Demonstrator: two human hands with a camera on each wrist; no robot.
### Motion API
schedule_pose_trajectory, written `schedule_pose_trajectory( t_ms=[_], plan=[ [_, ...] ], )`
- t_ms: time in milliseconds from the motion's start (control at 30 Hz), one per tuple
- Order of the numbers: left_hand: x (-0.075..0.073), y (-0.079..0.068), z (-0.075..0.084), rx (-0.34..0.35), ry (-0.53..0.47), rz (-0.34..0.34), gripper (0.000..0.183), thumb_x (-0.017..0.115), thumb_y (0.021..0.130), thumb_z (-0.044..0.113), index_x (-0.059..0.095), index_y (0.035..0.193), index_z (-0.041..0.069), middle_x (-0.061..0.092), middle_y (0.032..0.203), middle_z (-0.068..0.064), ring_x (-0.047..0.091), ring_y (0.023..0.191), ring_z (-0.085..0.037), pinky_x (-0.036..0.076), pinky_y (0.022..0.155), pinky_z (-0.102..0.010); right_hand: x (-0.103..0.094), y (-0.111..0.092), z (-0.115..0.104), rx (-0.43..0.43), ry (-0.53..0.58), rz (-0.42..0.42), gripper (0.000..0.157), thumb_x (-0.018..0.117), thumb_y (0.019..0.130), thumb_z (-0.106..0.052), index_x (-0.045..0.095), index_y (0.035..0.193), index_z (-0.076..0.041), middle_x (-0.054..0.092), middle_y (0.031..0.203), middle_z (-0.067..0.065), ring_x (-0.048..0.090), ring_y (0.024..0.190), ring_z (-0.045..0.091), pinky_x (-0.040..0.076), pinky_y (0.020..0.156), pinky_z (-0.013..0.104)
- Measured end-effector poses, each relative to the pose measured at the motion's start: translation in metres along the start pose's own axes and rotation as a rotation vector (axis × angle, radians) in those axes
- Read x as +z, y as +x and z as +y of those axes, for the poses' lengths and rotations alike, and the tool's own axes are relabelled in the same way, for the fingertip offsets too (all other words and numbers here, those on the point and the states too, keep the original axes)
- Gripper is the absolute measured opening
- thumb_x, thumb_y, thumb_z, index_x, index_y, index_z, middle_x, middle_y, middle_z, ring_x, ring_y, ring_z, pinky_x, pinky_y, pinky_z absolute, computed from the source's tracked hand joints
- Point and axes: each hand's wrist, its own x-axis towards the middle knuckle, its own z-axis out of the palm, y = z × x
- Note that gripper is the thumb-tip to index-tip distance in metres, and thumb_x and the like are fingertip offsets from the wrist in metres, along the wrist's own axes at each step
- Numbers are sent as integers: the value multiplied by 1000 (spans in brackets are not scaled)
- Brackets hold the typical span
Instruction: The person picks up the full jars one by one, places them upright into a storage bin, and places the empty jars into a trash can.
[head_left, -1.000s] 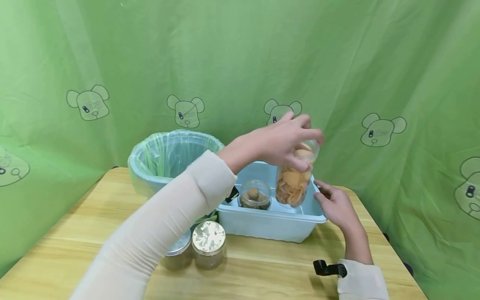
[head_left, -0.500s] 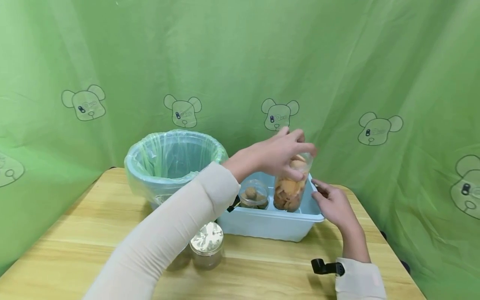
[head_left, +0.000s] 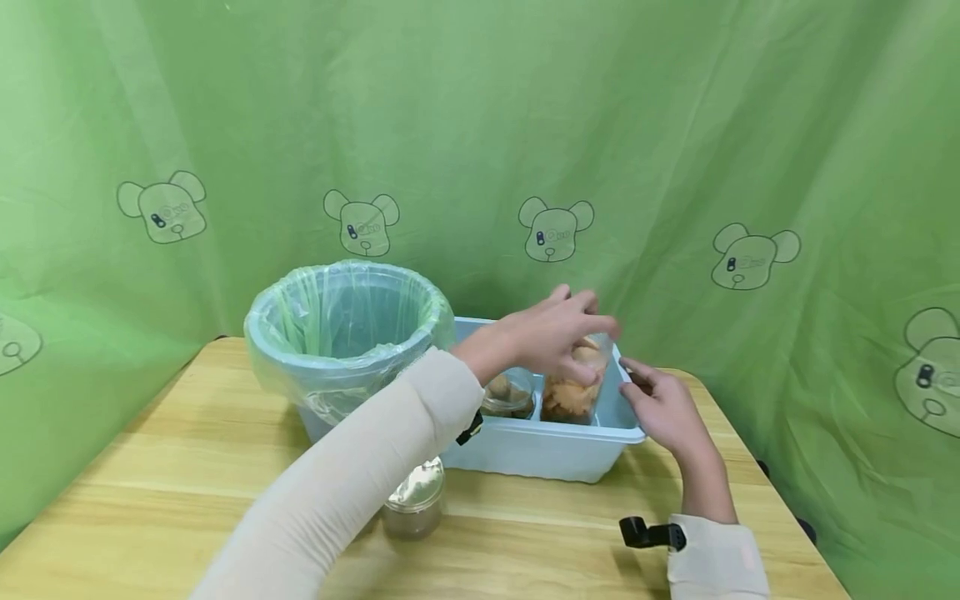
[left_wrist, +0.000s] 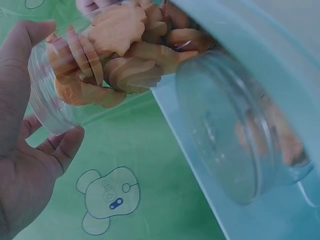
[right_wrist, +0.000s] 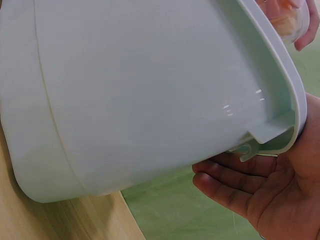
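My left hand (head_left: 551,335) grips the mouth of a tall clear jar (left_wrist: 115,55) of orange-brown cookies from above, thumb on one side and fingers on the other. The jar stands slightly tilted inside a light blue plastic tub (head_left: 536,450); its base is hidden by the tub's front wall. Left of it in the tub sits a shorter, wide-mouthed clear jar (left_wrist: 220,130) with brown pieces in it. At the tub's right end my right hand (head_left: 666,410) holds the rim, its fingers (right_wrist: 225,192) lying under the outer edge in the right wrist view.
A blue bin (head_left: 311,367) lined with a green-tinted bag stands left of the tub. In front, a jar with a shiny lid (head_left: 416,500) is partly behind my left sleeve (head_left: 360,467). Green cloth (head_left: 480,125) hangs behind the wooden table (head_left: 525,533).
My left hand has lowered the cookie jar down and slightly left, deeper into the tub. The right hand has kept its hold on the rim. The left sleeve now covers more of the lidded jars.
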Motion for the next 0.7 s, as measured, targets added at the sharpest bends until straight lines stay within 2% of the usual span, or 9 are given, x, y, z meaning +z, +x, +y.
schedule_pose_trajectory(
  t_ms=[233,400,700],
  plan=[
    [16,1,1,-8,-35,-3,52,75,90,44,60,138,29,46,121,3,37,103,-17,39,79,-24,0,-1,0,-2,10,3,49,46,108,-18,43,152,2,58,135,33,59,122,45,53,97,57],
    [28,2,0,-9,-24,-13,54,74,89,44,61,139,27,47,123,1,37,103,-17,40,79,-24,1,-1,-1,-13,-4,10,48,47,108,-18,44,152,2,60,133,32,60,120,43,54,96,54],
    [42,1,1,-23,-31,-14,53,73,89,42,62,139,28,46,118,3,36,101,-17,40,74,-22,0,-1,-1,1,-8,4,49,46,109,-21,44,153,1,58,135,32,59,122,44,53,97,56]
  ],
)
